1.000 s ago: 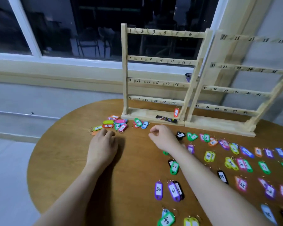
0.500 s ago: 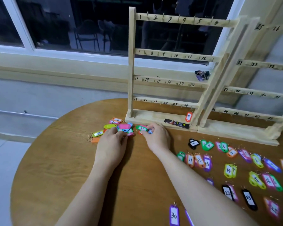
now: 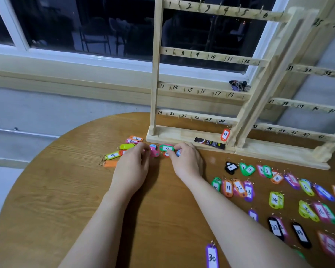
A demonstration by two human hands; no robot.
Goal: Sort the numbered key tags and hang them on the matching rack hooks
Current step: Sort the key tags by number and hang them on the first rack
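Note:
A loose pile of coloured key tags (image 3: 127, 146) lies on the round wooden table (image 3: 66, 190), just left of the rack base. My left hand (image 3: 132, 167) rests at the pile, its curled fingertips among the tags beside a pink tag (image 3: 155, 153). My right hand (image 3: 187, 161) pinches a green tag (image 3: 166, 147) in front of the left wooden rack (image 3: 154, 74), whose hooks are numbered 1 to 24. One red tag marked 37 (image 3: 225, 134) hangs at that rack's lower right corner. A second rack (image 3: 306, 71) with higher numbers stands to its right.
Several tags lie in numbered rows on the right of the table, from a black tag marked 1 (image 3: 230, 167) onward. A purple tag marked 30 (image 3: 212, 256) lies near the front edge. A small black packet (image 3: 209, 143) sits on the rack base. Keys (image 3: 239, 85) lie on the window sill.
Both hands moved forward to the tag pile by the rack base. The right hand came from mid-table and took hold of the green tag. The view moved closer.

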